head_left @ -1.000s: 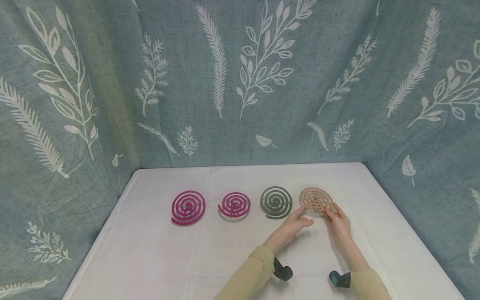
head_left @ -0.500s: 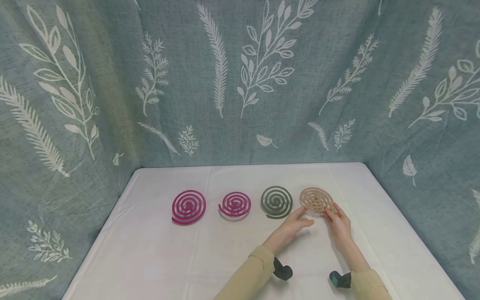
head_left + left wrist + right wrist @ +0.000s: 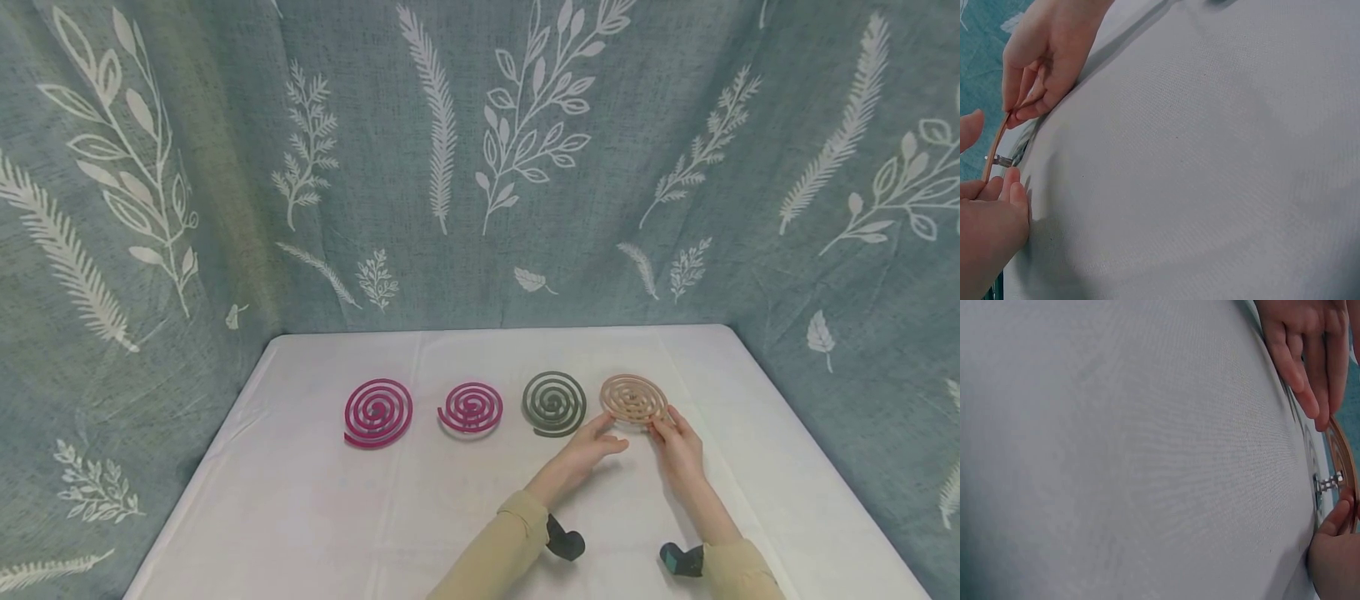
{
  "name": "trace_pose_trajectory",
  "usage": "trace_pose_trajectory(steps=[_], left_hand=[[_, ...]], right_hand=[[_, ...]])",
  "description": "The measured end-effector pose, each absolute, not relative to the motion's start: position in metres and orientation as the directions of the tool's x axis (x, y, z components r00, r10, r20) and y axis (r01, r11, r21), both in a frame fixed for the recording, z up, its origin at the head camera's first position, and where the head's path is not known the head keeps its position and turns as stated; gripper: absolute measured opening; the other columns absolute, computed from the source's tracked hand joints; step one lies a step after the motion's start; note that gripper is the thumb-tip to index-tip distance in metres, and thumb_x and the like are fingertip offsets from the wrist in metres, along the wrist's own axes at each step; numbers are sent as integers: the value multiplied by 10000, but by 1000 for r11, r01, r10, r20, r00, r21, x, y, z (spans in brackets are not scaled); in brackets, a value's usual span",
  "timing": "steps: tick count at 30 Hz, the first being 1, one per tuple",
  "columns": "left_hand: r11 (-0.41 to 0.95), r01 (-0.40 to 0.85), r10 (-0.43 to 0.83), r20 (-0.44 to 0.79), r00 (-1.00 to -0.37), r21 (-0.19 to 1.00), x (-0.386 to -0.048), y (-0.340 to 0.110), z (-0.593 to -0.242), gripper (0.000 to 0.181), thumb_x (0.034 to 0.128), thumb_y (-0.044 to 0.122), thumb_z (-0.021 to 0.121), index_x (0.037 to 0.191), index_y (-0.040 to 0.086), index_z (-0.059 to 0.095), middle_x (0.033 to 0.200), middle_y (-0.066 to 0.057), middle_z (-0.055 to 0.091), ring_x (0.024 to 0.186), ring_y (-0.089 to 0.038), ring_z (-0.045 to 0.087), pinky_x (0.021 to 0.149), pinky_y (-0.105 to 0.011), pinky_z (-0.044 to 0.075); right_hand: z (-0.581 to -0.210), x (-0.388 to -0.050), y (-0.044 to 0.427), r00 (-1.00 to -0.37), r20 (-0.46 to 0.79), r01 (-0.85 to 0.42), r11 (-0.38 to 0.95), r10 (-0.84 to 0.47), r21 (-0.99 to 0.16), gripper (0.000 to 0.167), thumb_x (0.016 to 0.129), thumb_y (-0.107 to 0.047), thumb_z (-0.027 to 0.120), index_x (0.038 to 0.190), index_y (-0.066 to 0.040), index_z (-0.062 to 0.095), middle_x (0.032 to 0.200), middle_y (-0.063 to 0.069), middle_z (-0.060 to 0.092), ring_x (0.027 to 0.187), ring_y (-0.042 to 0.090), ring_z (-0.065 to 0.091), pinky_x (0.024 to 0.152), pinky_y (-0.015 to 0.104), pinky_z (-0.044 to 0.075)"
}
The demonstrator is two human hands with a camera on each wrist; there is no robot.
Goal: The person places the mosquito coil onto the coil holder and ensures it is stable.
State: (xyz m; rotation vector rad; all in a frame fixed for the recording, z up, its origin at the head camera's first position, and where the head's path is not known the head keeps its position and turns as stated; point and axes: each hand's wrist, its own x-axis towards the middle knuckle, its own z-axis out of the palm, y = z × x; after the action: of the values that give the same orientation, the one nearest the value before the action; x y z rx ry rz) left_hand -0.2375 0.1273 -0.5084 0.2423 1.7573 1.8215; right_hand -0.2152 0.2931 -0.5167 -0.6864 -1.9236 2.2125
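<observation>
A tan mosquito coil [image 3: 633, 398] is at the right end of a row of coils. My right hand [image 3: 679, 454] pinches its near right edge between thumb and fingers. My left hand [image 3: 581, 462] touches the near left edge with fairly straight fingers, its thumb standing apart. In the left wrist view, a small metal stand [image 3: 1002, 161] is beneath the tan coil, which is seen edge-on; the right wrist view shows the same metal piece [image 3: 1330, 481]. Just left of the tan coil lies a dark green coil [image 3: 553, 404], close to my left fingers.
Two magenta coils, one farther left [image 3: 377, 413] and one nearer the middle [image 3: 470, 408], continue the row. They rest on a white-covered table [image 3: 300, 517]. Patterned blue-green curtains [image 3: 480, 275] border its back and sides.
</observation>
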Motion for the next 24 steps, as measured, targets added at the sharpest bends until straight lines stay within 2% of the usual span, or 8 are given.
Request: trace_pose_trajectory(steps=[2, 4, 9, 11, 19, 24], left_hand=[[40, -284, 526, -262, -809, 958, -237, 127, -508, 670, 876, 123, 627, 1465, 43, 318, 1515, -158, 339, 1340, -364, 398, 1125, -499, 296], [53, -278, 523, -264, -811, 959, -237, 127, -508, 667, 879, 127, 624, 1466, 44, 317, 1513, -154, 344, 1337, -356, 404, 1121, -494, 306], [89, -276, 509, -282, -813, 957, -237, 126, -506, 661, 885, 157, 623, 1466, 61, 324, 1506, -131, 365, 1327, -333, 420, 1113, -498, 317], [89, -278, 508, -284, -813, 956, -237, 126, -505, 660, 884, 154, 623, 1466, 60, 325, 1505, -131, 367, 1328, -333, 420, 1113, -499, 316], [88, -279, 510, -284, -812, 956, -237, 126, -504, 660, 886, 148, 619, 1465, 47, 320, 1503, -140, 367, 1327, -331, 421, 1115, -486, 319], [77, -285, 508, -284, -814, 955, -237, 126, -504, 662, 877, 137, 628, 1460, 44, 329, 1498, -143, 374, 1318, -332, 429, 1113, -490, 319]], right_hand=[[-517, -215, 293, -889, -254, 194, -188, 380, -963, 635, 992, -105, 436, 1507, -15, 76, 1295, 98, 439, 846, -145, 544, 879, 51, 440], [-517, -214, 294, -892, -260, 205, -182, 370, -962, 636, 996, -115, 427, 1511, -25, 64, 1309, 104, 418, 855, -148, 536, 891, 49, 432], [-517, -212, 294, -893, -273, 233, -152, 358, -961, 645, 999, -151, 428, 1519, -52, 59, 1071, -76, 471, 876, -131, 530, 888, 39, 424], [-516, -211, 294, -894, -271, 231, -150, 357, -961, 648, 999, -154, 432, 1519, -54, 59, 1044, -96, 470, 881, -130, 532, 892, 40, 424], [-516, -213, 293, -888, -279, 238, -154, 365, -959, 642, 997, -145, 428, 1517, -49, 66, 1166, -18, 439, 874, -136, 531, 889, 38, 424], [-516, -213, 294, -886, -284, 249, -139, 367, -958, 635, 997, -148, 422, 1519, -58, 71, 1140, -26, 450, 867, -137, 530, 890, 41, 425]])
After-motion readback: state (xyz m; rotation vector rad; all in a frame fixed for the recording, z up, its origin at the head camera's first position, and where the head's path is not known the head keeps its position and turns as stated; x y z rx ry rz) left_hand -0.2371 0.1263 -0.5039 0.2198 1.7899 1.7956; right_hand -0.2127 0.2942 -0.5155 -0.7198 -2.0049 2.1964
